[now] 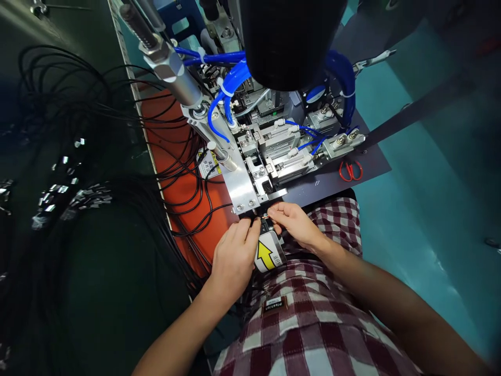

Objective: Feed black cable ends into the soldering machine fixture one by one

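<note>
At the front edge of a metal bench machine (270, 151), my two hands meet over a small dark fixture (266, 225). My left hand (237, 253) is closed, its fingertips pressed down at the fixture's left side; what lies under them is hidden. From the right, my right hand (295, 223) pinches at a tiny light and orange-coloured piece, too small to name. Just below the fingertips is a white plate with a yellow arrow (266, 256). Black cables (195, 209) run in from the left toward the machine's front.
Bundles of black cables with shiny ends (58, 196) lie on the dark surface at left. Blue air tubes (235, 78) and a metal cylinder (176, 78) rise over the machine. Red-handled scissors (351, 171) rest on the grey base plate (376, 162). A black cylinder (293, 42) hangs overhead.
</note>
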A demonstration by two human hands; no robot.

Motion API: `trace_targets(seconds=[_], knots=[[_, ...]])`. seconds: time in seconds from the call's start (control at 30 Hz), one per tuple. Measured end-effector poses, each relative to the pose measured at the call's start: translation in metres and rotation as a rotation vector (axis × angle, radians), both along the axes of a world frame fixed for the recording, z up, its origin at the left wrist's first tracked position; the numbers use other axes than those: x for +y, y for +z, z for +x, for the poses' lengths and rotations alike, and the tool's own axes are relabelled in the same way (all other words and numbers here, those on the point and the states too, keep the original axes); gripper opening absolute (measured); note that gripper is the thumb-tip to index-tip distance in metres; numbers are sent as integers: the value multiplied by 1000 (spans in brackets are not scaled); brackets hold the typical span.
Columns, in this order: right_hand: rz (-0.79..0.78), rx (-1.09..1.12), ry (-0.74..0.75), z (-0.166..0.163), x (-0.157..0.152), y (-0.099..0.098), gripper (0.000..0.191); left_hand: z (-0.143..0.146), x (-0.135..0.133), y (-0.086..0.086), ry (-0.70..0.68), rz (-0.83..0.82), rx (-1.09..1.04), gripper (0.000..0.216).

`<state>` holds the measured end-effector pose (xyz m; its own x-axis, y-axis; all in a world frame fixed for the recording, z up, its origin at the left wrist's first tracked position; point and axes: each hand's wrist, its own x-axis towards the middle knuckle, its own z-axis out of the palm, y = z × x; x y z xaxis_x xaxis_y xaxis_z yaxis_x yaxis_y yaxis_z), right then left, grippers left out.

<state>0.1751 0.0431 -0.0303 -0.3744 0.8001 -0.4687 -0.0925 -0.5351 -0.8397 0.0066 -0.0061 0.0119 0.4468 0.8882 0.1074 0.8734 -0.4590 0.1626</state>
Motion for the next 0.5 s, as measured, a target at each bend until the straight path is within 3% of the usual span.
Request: trace_targets(seconds=[0.3, 0.5], knots=[[145, -76, -100, -7, -7, -1, 26, 0, 1, -6, 25, -44, -280, 40], [18, 59, -97, -6, -5, -3, 30, -1, 1, -9, 35, -43, -331, 41]])
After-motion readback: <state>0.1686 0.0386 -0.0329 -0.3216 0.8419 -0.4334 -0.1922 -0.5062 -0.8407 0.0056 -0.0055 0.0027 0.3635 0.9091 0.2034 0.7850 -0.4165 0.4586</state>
